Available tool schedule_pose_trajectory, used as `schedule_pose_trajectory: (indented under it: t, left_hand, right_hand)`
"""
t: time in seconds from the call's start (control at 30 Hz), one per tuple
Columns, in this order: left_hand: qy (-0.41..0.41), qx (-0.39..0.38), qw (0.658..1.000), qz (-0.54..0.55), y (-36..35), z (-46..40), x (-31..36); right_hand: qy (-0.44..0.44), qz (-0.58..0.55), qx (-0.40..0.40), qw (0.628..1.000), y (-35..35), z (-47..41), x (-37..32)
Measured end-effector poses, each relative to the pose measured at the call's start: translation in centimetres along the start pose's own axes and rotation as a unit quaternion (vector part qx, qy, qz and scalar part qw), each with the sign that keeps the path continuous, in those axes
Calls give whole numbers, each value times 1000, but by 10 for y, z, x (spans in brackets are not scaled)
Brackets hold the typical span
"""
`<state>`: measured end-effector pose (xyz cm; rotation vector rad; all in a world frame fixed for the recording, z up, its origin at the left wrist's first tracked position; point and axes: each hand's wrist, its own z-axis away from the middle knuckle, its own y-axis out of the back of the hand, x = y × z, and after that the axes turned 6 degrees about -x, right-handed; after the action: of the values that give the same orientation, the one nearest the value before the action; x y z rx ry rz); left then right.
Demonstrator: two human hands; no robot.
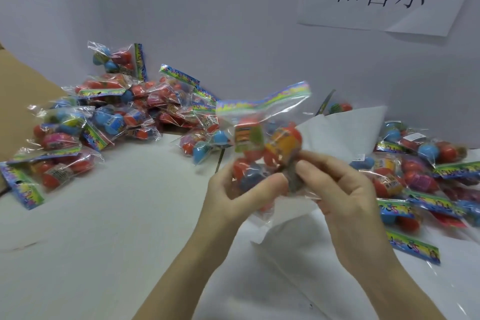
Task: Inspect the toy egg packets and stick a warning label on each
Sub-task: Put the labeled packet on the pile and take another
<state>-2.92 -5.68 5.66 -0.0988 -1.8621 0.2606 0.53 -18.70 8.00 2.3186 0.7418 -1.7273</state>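
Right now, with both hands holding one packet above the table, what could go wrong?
1. The left hand and right hand pinch only the lower part of the toy egg packet, so the slippery film may slip.
2. The left pile and right pile look alike; done and undone packets could get mixed.
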Motion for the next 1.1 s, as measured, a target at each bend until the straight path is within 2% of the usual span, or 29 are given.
schedule_pose_trajectory:
  t: [0.1, 0.17, 0.2, 0.27, 0.33, 0.37, 0.43, 0.5, 0.6, 0.7, 0.73, 0.83, 0.9, 1.1]
  left_hand:
    - [3, 71, 997, 27, 1, -3, 1]
    - [10, 103, 990, 100, 7, -4, 4]
    - [19, 103, 985, 140, 9, -4, 6]
    - [23, 63, 976, 208, 16, -1, 9]
    - [16, -10, 967, 253, 20, 2, 11]
    - [13, -48, 965, 258, 21, 2, 11]
    - [17, -92, 965, 243, 22, 1, 9]
    - [28, -92, 974, 206, 19, -1, 9]
    - [59, -26, 977, 203, 17, -4, 4]
    - [105, 66, 968, 217, 22, -8, 2]
    - [113, 71, 965, 225, 23, -9, 2]
    - [124, 23, 962, 241, 23, -9, 2]
    - [135, 5, 966, 223, 23, -9, -1]
    - [156, 10, 961, 229, 19, -11, -6]
  right_hand:
    - [37, 88, 40, 995, 7, 0, 0]
    - [59, 138, 53, 987, 19, -4, -8]
    - [47, 151, 28, 987, 27, -5, -13]
    - [-31, 196, -92, 976, 40, -7, -23]
    - [-131, 294, -197, 926, 49, -6, -22]
    - [-150, 347, -209, 902, 50, -5, -18]
    - [-113, 427, -161, 883, 50, -7, -7]
    - [-42, 471, -126, 872, 46, -9, 4]
    - [31, 474, -146, 868, 38, -12, 19]
    - [59, 533, -145, 831, 35, -12, 37]
    - [66, 551, -134, 821, 36, -12, 42]
    - [91, 566, -114, 811, 31, -11, 50]
    - [131, 589, -95, 792, 26, -10, 53]
    - [266, 600, -18, 754, 26, -12, 53]
